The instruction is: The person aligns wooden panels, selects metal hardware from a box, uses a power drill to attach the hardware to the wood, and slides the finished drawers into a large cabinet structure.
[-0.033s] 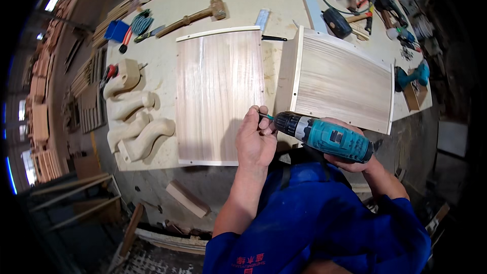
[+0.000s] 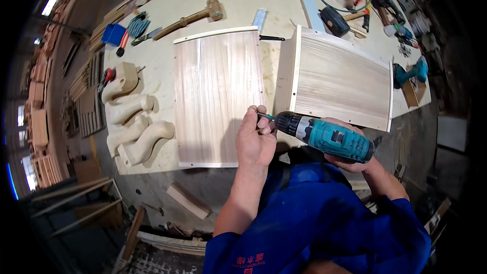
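A teal and black cordless drill [image 2: 337, 139] lies level in front of my body, its chuck pointing left. My right hand [image 2: 345, 162] is wrapped round it from beneath, mostly hidden by the drill body. The fingers of my left hand [image 2: 256, 137] pinch the thin driver bit [image 2: 267, 116] with a green band that sticks out of the chuck. Whether a small screw sits at its tip, I cannot make out. Below and beyond my left hand is a pale wooden panel [image 2: 215, 96] with edge strips and small holes. A wooden box-like piece [image 2: 345, 81] stands to the right.
Curved wooden legs [image 2: 147, 142] lie at the table's left. Behind the panel are a wooden mallet [image 2: 193, 19] and a blue box [image 2: 113, 34]. A black-headed mallet [image 2: 335, 22] and a second teal power tool [image 2: 411, 72] lie at the right. A wood offcut [image 2: 187, 200] is on the floor.
The view has shifted very slightly. Both hands and the drill keep the same pose.
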`<action>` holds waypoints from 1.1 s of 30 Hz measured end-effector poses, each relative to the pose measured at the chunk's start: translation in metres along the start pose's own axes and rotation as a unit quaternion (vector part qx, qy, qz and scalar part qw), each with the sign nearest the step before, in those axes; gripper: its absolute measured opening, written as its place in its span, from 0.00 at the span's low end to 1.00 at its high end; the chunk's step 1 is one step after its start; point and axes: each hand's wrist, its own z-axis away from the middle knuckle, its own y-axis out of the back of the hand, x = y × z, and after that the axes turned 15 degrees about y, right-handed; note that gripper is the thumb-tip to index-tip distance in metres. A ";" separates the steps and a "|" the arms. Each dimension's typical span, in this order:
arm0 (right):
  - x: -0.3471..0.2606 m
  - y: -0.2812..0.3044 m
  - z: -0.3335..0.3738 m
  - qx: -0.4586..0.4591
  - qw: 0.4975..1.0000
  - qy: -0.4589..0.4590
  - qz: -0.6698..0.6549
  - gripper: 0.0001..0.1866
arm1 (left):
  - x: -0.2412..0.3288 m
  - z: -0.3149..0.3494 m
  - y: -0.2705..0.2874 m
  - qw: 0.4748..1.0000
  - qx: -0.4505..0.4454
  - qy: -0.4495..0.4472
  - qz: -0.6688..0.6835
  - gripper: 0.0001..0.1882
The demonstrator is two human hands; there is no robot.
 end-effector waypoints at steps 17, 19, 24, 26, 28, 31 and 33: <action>0.032 0.007 0.001 0.046 0.971 -0.198 -0.127 0.34 | 0.015 -0.035 -0.005 0.998 0.013 -0.005 -0.056 0.07; 0.037 0.009 0.001 0.040 0.953 -0.257 -0.155 0.34 | 0.012 -0.040 -0.009 0.998 0.026 -0.016 -0.059 0.06; 0.033 0.009 -0.038 0.034 0.999 -0.035 0.004 0.34 | 0.016 -0.070 -0.008 0.998 0.056 0.030 -0.025 0.07; 0.040 0.010 -0.051 0.026 0.998 0.018 0.057 0.34 | 0.021 -0.090 -0.008 0.995 0.067 0.065 -0.018 0.08; 0.042 0.010 -0.066 0.082 0.992 -0.097 0.002 0.34 | 0.027 -0.117 -0.007 0.993 0.055 0.102 -0.018 0.09; 0.054 0.019 -0.092 0.122 0.971 -0.202 0.027 0.31 | 0.038 -0.164 -0.004 0.992 0.007 0.128 0.006 0.08; 0.056 0.029 -0.122 0.109 0.954 -0.277 0.023 0.25 | 0.043 -0.189 -0.011 0.991 0.030 0.130 0.000 0.10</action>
